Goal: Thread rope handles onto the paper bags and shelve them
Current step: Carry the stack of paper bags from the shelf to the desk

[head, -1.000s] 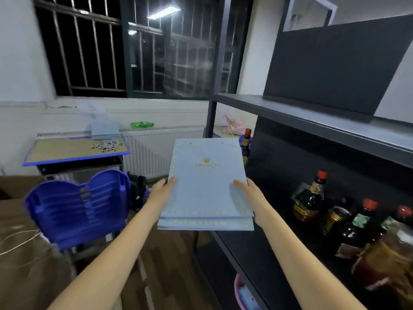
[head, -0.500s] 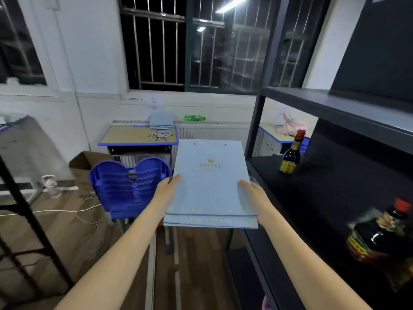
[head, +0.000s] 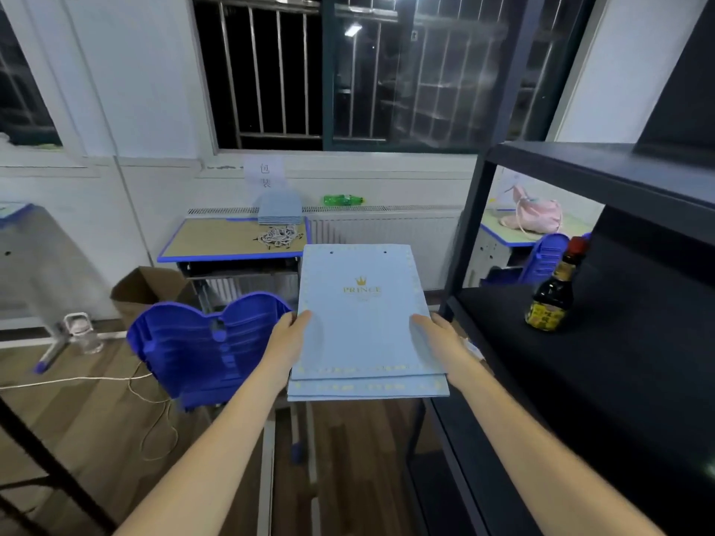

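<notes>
Two hands hold a flat stack of light-blue paper bags (head: 363, 323) in the air, just left of the dark shelf (head: 541, 342). At least two bags show at the near edge. The left hand (head: 288, 340) grips the left side, the right hand (head: 439, 338) the right, thumbs on top. One dark bottle (head: 553, 292) stands on the shelf. On the far desk (head: 216, 237) lie one more stack of bags (head: 279, 206) and a pile of rope handles (head: 277, 237).

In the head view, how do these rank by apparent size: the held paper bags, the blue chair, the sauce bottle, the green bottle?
1. held paper bags and blue chair: look alike; bags are nearer
2. sauce bottle
3. green bottle
</notes>
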Tool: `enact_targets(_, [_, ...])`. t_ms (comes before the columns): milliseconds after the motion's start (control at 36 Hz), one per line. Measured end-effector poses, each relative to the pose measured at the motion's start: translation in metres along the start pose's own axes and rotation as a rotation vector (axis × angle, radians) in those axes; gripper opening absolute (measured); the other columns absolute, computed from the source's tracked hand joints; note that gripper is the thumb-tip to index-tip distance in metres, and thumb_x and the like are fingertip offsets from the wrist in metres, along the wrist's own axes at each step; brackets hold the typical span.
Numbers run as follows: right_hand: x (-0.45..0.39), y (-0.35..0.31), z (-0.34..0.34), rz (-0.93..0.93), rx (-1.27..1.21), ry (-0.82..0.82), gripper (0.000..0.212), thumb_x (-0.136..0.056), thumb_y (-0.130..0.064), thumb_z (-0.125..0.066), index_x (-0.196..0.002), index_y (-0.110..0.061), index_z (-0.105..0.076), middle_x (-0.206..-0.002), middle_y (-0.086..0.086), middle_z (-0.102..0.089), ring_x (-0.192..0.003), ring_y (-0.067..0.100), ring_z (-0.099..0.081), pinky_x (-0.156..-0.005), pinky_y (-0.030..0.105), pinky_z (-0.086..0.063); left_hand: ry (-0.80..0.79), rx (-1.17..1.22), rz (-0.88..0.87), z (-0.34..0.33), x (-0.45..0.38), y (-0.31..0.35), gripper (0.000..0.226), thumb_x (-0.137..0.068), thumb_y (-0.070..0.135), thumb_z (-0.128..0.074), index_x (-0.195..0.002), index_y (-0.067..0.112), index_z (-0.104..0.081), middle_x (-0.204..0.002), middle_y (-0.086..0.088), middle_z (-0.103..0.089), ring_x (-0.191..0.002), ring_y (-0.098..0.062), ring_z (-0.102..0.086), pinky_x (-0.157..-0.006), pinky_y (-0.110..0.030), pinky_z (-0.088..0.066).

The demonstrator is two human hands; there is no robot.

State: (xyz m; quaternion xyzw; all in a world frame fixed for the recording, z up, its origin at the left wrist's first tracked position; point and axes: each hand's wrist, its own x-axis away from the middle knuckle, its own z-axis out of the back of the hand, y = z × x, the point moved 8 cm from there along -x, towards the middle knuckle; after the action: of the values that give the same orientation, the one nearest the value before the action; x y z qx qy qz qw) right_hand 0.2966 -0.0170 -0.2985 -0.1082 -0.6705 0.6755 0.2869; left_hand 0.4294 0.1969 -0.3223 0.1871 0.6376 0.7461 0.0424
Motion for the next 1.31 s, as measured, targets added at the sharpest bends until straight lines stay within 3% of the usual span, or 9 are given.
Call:
enact_targets(111, [-0.035, -0.008, 0.003, 0.029, 0.069, 0.011, 0.042, -0.097, -0.030, -0.047, -0.135, -0.012, -0.046, -0.131, 0.003, -0.055, -0.118, 0.026, -0.053, -0.104, 0.044, -0.042, 0.007, -0.017, -0.003, -0.011, -0.030, 0.010, 0.016, -0.099, 0.033, -0.044, -0.095, 0.018, -0.049, -0.095, 0.001, -0.049, -0.088, -0.018, -0.049, -0.082, -0.036, -0.037])
enact_targets(194, [-0.066, -0.015, 0.007, 0.062, 0.100, -0.007, 0.044, -0.098, -0.033, -0.046, -0.138, -0.014, -0.043, -0.135, -0.002, -0.050, -0.117, 0.024, -0.052, -0.099, 0.037, -0.043, 0.039, 0.018, 0.012, -0.018, -0.053, 0.017, 0.014, -0.099, 0.033, -0.045, -0.099, 0.020, -0.050, -0.100, 0.002, -0.053, -0.098, -0.021, -0.052, -0.090, -0.040, -0.042])
enact_targets(361, [-0.125, -0.030, 0.009, 0.117, 0.109, -0.043, 0.026, -0.098, -0.027, -0.045, -0.121, -0.016, -0.051, -0.096, -0.008, -0.056, -0.084, 0.010, -0.055, -0.063, 0.024, -0.043, 0.085, 0.054, 0.042, -0.030, -0.094, 0.026, 0.010, -0.099, 0.033, -0.045, -0.100, 0.023, -0.045, -0.098, 0.004, -0.052, -0.102, -0.022, -0.052, -0.093, -0.040, -0.041])
enact_targets(500, [-0.171, -0.040, -0.002, 0.152, 0.108, -0.057, 0.027, -0.097, -0.021, -0.044, -0.122, -0.016, -0.050, -0.106, -0.001, -0.054, -0.092, 0.013, -0.050, -0.070, 0.025, -0.040, 0.118, 0.047, 0.046, -0.030, -0.131, 0.035, 0.017, -0.100, 0.033, -0.043, -0.085, 0.025, -0.045, -0.100, -0.002, -0.050, -0.092, -0.020, -0.050, -0.084, -0.036, -0.038])
enact_targets(611, [-0.209, -0.048, -0.017, 0.167, 0.106, -0.062, 0.017, -0.097, -0.020, -0.046, -0.111, -0.015, -0.055, -0.096, -0.004, -0.055, -0.083, 0.009, -0.050, -0.063, 0.020, -0.037, 0.144, 0.034, 0.039, -0.024, -0.168, 0.044, 0.014, -0.100, 0.034, -0.042, -0.107, 0.022, -0.040, -0.095, 0.006, -0.049, -0.097, -0.018, -0.049, -0.087, -0.034, -0.039])
enact_targets(778, [-0.272, -0.061, -0.040, 0.167, 0.073, -0.048, 0.011, -0.097, -0.016, -0.048, -0.101, -0.013, -0.058, -0.090, -0.004, -0.059, -0.075, 0.004, -0.052, -0.056, 0.014, -0.040, 0.121, 0.020, 0.044, -0.012, -0.236, 0.048, 0.025, -0.097, 0.039, -0.046, -0.107, 0.018, -0.055, -0.114, -0.008, -0.062, -0.107, -0.028, -0.059, -0.097, -0.045, -0.043])
enact_targets(917, [-0.314, -0.071, -0.057, 0.141, 0.040, -0.032, 0.010, -0.097, -0.015, -0.048, -0.102, -0.013, -0.057, -0.086, -0.009, -0.058, -0.076, 0.004, -0.054, -0.058, 0.014, -0.042, 0.099, 0.038, 0.041, -0.012, -0.284, 0.064, 0.020, -0.100, 0.034, -0.042, -0.081, 0.028, -0.048, -0.088, 0.004, -0.051, -0.077, -0.009, -0.049, -0.080, -0.033, -0.038])
enact_targets(1111, [-0.372, -0.088, -0.075, 0.128, 0.046, -0.060, 0.012, -0.098, -0.016, -0.046, -0.099, -0.017, -0.058, -0.095, -0.006, -0.064, -0.079, 0.003, -0.056, -0.062, 0.013, -0.044, 0.122, 0.059, 0.022, -0.010, -0.348, 0.080, 0.020, -0.101, 0.033, -0.041, -0.113, 0.018, -0.046, -0.097, 0.005, -0.053, -0.084, -0.011, -0.052, -0.073, -0.030, -0.040])
enact_targets(1306, [-0.439, -0.104, -0.089, 0.151, 0.121, -0.099, 0.015, -0.099, -0.018, -0.045, -0.106, -0.013, -0.056, -0.097, -0.001, -0.060, -0.072, 0.003, -0.051, -0.050, 0.005, -0.040, 0.164, 0.048, 0.022, -0.008, -0.411, 0.090, 0.020, -0.100, 0.032, -0.043, -0.087, 0.020, -0.052, -0.093, 0.002, -0.047, -0.076, -0.007, -0.046, -0.076, -0.033, -0.033])
